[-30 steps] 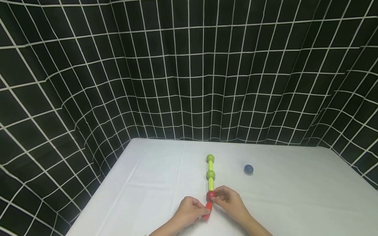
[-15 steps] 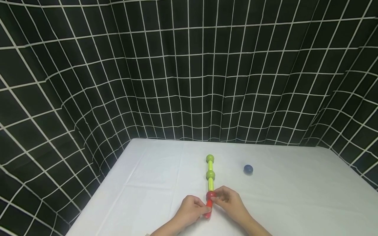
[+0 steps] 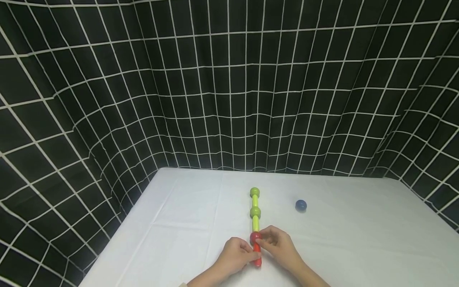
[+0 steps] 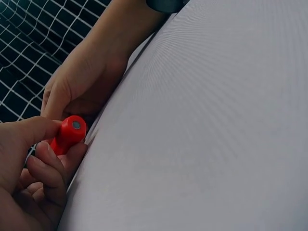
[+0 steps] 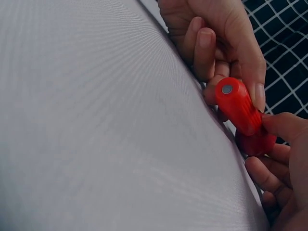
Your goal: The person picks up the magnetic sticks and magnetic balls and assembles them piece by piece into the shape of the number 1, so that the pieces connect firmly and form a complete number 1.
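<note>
My left hand [image 3: 234, 255] pinches a red magnetic rod [image 3: 257, 262] between thumb and fingers. A silver disc shows in the rod's near end [image 4: 76, 125] in the left wrist view. Just beyond it, my right hand [image 3: 281, 245] holds a red ball [image 3: 255, 237] with thumb and fingertips. The rod meets this ball in the right wrist view [image 5: 256, 143]. From the ball a line runs away from me: a yellow-green rod [image 3: 255, 224], a green ball [image 3: 255, 212], another yellow-green rod [image 3: 255, 200] and a second green ball [image 3: 255, 192].
To the right of the line a blue ball [image 3: 301, 205] lies on the white-covered table [image 3: 179, 215]. A dark curtain with a white grid [image 3: 229, 99] hangs behind the table and along both sides.
The red rod, tilted and slightly off the red ball at first, has come up against it and swung nearly into line with the chain. My left hand shifted a little right; the right hand stayed put.
</note>
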The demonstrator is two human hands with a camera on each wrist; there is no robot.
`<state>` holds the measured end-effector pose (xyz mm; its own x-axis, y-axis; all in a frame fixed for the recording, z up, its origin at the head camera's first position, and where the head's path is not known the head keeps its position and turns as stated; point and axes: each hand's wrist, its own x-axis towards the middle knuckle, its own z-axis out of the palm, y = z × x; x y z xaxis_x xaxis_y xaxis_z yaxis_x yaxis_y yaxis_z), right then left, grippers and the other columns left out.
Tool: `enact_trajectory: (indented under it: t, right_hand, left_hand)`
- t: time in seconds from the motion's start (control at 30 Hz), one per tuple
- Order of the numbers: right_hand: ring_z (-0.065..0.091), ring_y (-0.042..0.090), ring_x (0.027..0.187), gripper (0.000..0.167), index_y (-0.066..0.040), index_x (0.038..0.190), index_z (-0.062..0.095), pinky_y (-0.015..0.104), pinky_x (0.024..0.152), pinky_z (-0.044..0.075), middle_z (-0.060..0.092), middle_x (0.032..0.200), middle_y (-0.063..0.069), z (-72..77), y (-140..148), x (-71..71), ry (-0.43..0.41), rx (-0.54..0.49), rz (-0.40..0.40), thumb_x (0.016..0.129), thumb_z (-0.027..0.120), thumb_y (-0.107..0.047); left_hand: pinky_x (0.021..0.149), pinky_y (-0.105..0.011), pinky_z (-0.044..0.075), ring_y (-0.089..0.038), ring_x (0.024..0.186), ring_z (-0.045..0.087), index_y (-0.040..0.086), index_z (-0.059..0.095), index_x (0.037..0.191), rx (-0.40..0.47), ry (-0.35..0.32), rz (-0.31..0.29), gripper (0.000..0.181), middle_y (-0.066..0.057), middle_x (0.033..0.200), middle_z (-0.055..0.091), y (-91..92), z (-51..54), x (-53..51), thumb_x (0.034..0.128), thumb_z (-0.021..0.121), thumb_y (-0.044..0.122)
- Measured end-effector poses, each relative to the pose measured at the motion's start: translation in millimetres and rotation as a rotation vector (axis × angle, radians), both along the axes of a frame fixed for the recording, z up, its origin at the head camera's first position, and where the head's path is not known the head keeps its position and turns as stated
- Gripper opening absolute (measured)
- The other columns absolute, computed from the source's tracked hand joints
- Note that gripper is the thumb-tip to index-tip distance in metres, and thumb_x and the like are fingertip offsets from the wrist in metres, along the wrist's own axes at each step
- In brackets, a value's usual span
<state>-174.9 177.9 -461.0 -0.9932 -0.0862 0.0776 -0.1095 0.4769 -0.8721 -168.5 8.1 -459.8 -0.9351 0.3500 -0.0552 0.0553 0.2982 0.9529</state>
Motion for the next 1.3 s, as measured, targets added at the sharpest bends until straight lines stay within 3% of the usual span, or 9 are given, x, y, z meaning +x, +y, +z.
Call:
enact_trajectory:
  t: [1.0,1.13,1.3]
  right_hand:
    - [0.054,0.004,0.064,0.033,-0.007,0.102,0.064,0.018,0.053,0.045,0.067,0.092,0.003,-1.3,0,-1.1,0.011,-0.007,0.015,0.08,0.072,-0.031]
    - [0.059,0.005,0.068,0.035,-0.006,0.104,0.064,0.018,0.057,0.048,0.069,0.097,0.006,-2.2,4,-1.3,0.018,0.0,-0.019,0.079,0.073,-0.031]
    - [0.064,0.008,0.071,0.032,-0.006,0.102,0.065,0.019,0.06,0.052,0.07,0.098,0.008,-3.3,11,-5.3,0.023,0.024,-0.158,0.078,0.074,-0.026]
  left_hand:
    - [0.037,-0.012,0.031,0.0,0.035,0.039,0.008,0.066,0.067,0.011,-0.001,-0.007,0.023,0.009,0.044,0.05,-4.4,-6.0,-3.2,0.0755,0.075,0.027]
    - [0.037,-0.013,0.031,0.0,0.035,0.039,0.008,0.066,0.067,0.015,-0.003,-0.012,0.023,0.009,0.044,0.049,-3.5,-5.5,-3.2,0.0757,0.075,0.027]
    - [0.037,-0.012,0.031,0.0,0.035,0.039,0.006,0.066,0.068,0.011,0.006,-0.013,0.022,0.009,0.043,0.048,-2.8,-4.5,-2.5,0.076,0.074,0.025]
